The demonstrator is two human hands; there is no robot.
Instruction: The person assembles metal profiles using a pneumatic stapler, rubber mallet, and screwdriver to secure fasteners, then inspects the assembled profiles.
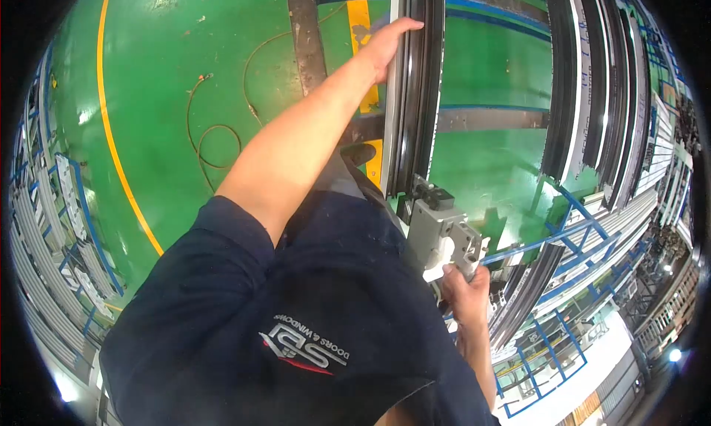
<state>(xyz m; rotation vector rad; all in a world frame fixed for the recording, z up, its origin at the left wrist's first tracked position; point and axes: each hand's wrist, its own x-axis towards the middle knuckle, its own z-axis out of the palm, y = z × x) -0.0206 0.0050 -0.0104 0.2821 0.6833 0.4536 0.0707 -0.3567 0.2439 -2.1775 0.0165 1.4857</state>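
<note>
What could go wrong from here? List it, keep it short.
The long profile might shift if the left hand slackens. The right hand, on the grey tool at the profile's end, could get pinched. The hose lying on the floor might trip someone.

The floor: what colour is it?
The floor is green, seen best in the head view.

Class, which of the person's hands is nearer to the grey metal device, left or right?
Right. The right hand is at the near end of the grey metal device, touching it; the left hand is farther forward, on the long dark profile.
</note>
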